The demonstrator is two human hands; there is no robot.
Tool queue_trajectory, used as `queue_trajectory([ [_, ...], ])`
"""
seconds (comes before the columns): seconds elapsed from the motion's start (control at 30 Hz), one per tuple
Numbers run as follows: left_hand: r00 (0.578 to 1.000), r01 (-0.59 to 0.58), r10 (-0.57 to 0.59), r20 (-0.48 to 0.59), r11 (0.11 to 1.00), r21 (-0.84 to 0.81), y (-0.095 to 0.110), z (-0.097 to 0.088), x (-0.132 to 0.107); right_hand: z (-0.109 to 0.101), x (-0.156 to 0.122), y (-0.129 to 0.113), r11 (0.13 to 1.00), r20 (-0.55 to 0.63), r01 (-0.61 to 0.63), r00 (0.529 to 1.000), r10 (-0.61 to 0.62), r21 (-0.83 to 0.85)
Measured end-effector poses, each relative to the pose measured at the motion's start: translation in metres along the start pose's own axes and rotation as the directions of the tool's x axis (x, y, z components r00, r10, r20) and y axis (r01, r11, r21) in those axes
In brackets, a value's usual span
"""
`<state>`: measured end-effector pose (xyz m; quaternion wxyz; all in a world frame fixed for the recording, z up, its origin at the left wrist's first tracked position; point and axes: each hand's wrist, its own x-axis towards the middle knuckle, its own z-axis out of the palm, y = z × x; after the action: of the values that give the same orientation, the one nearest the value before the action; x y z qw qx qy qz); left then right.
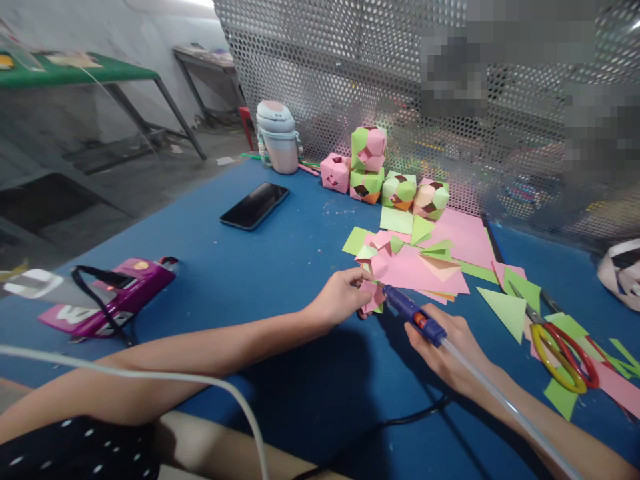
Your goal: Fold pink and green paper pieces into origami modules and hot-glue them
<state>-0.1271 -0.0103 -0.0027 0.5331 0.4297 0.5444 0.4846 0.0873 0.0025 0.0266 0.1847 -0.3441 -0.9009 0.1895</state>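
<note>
My left hand (pixel 341 295) pinches a small folded pink and green paper piece (pixel 373 295) just above the blue table (pixel 260 267). My right hand (pixel 445 347) grips a blue glue gun (pixel 413 315), a clear glue stick trailing from its back. The gun's nozzle touches the paper piece. Loose pink and green paper sheets (pixel 425 263) lie just beyond both hands. Several finished folded paper cubes (pixel 367 163) stand stacked at the back against a perforated metal screen.
A black phone (pixel 255 205) lies at centre left. A magenta box with a black cord (pixel 113 293) sits at the left. Scissors with red and yellow handles (pixel 560 347) lie at the right among paper scraps. A white lidded jug (pixel 277 137) stands at the back.
</note>
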Motion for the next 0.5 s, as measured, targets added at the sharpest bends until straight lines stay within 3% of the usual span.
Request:
queue_trajectory([
  [0.5,1.0,-0.031,0.031,0.004,0.999,-0.02,-0.0012,-0.0021,-0.0002,-0.0005,-0.0014,0.0019,1.0,0.005,-0.001,1.0,0.001,-0.008],
])
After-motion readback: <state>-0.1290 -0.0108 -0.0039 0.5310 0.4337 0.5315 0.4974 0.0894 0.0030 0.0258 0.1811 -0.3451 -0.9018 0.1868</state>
